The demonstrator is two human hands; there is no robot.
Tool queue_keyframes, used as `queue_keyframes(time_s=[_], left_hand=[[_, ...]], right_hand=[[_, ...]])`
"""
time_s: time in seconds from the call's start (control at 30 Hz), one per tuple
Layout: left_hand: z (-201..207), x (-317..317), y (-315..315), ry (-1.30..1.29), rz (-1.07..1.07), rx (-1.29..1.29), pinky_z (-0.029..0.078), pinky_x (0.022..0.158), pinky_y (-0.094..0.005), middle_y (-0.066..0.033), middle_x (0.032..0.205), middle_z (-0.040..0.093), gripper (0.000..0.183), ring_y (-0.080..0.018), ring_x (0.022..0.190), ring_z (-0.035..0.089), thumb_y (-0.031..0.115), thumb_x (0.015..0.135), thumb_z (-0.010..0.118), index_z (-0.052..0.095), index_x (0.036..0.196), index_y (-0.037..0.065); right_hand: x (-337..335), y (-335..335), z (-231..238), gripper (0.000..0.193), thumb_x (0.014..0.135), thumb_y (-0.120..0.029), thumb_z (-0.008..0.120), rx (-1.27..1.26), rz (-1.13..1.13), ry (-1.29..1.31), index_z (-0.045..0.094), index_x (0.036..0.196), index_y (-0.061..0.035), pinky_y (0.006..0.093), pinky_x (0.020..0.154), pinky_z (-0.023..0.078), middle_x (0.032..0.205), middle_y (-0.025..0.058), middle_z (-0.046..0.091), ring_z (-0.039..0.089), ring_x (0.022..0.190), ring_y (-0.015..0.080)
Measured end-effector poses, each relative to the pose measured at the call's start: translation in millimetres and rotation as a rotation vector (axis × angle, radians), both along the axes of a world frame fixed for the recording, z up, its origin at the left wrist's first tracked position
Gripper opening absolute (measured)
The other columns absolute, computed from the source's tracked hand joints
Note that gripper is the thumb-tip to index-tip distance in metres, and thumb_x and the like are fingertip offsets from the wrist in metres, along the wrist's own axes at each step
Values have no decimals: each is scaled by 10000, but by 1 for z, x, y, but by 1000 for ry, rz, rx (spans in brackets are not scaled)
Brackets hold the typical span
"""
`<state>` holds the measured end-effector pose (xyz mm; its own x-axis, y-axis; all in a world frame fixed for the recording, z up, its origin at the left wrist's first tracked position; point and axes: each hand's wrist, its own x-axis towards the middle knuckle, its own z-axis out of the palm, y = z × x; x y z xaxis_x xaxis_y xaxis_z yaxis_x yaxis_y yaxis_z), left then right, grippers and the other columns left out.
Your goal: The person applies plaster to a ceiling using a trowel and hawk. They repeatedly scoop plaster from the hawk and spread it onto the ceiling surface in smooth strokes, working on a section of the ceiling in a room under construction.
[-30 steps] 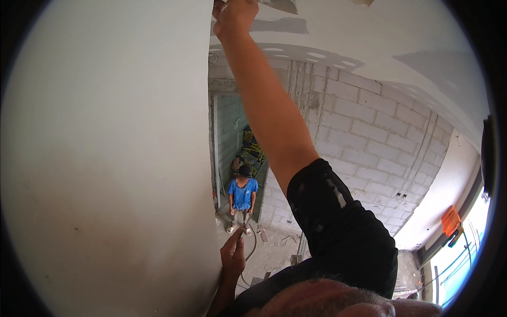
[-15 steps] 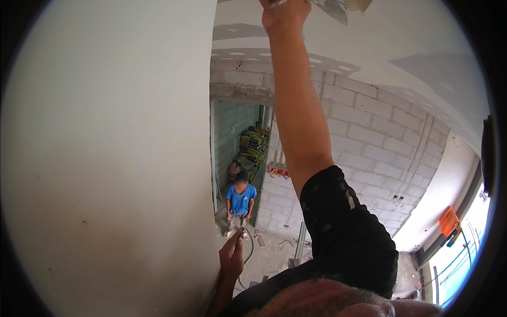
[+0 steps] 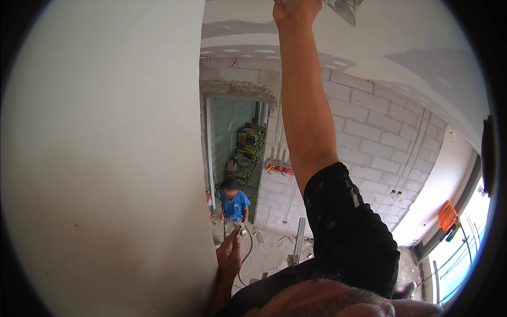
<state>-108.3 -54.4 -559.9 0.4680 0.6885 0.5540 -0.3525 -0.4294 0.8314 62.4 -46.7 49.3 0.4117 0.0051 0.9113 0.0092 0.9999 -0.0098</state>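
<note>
My right arm is stretched up in a black sleeve. My right hand [image 3: 297, 10] is at the top edge, partly cut off, closed on what looks like a putty knife. The knife's grey metal blade [image 3: 343, 10] shows to the right of the hand, close below the pale ceiling [image 3: 417, 31]. Low down, my left hand [image 3: 228, 256] is beside the smooth white wall surface [image 3: 105, 132]. Its fingers point upward, pressed together, and whatever they hold is too small to make out.
Below, a person in a blue T-shirt [image 3: 235, 205] stands near a doorway, where several stacked bags [image 3: 249, 142] lie. Behind is a bare block wall [image 3: 364, 119] with a red electrical box [image 3: 279, 168]. A hose [image 3: 247, 251] curves over the floor; an orange cloth [image 3: 447, 215] hangs by the window.
My right hand and the blade have shifted slightly right and up, the blade further out of view. The person in blue has moved a little left and bends their head. My left hand is nearly unmoved.
</note>
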Motion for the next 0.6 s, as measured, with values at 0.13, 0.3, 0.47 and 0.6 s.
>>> queue_keyframes(time_s=[0.13,0.3,0.47,0.6], left_hand=[[36,54,-13,14,4,-4,535,870,-306,-152,1204,710,364,-152,1022,658,96,1048,539,604,1370,-61],[35,52,-17,-15,10,20,511,938,-312,-170,1228,707,364,-169,1074,658,101,1044,547,608,1364,-61],[33,44,-16,26,4,-18,488,992,-332,-173,1268,711,351,-185,1113,670,117,1042,556,636,1354,-21],[37,39,-22,3,22,-8,475,1007,-317,-172,1274,709,358,-174,1114,662,110,1042,551,626,1371,-12]], right_hand=[[56,-13,26,335,1049,-268,612,28,23,16,593,1187,37,447,866,571,1038,130,641,658,915,274],[40,-14,22,367,1049,-246,608,26,58,11,535,1237,60,480,927,574,1133,171,610,659,993,313],[25,-16,17,365,1051,-226,600,57,66,27,516,1237,76,500,946,578,1161,187,591,654,1024,338],[25,-15,18,381,1057,-231,592,65,110,76,502,1245,88,502,947,579,1159,194,589,651,1037,347]])
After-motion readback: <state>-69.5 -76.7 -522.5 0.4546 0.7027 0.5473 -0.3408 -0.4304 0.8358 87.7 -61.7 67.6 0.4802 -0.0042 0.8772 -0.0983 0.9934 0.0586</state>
